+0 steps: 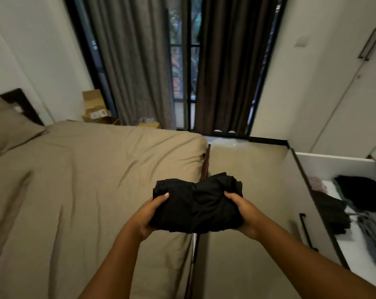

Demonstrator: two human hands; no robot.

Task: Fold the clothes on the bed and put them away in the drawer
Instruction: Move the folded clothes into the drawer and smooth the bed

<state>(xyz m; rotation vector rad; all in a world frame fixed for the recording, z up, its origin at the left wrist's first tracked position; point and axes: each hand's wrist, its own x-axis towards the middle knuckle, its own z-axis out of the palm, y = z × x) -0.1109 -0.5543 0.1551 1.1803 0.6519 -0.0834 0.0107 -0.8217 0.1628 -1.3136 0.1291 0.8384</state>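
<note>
Folded black garment (pixel 196 205) above tan bed (pixel 85 169) edge, open drawer (pixel 333 167) right, curtains (pixel 139 61) behind

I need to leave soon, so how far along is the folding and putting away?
Done: clothes already lie in the open drawer, and the visible part of the bed shows no loose clothes. In hand: the left hand and right hand grip a folded black garment over the bed's edge. Left: setting it in the drawer.

so the bed (pixel 85 180) has a wrinkly tan sheet (pixel 118 152) over it, matching pillow (pixel 8 126) at the left end. open white drawer (pixel 333 160) on the right has dark folded clothes (pixel 364 190) inside, beige floor (pixel 247 165) in between
</note>
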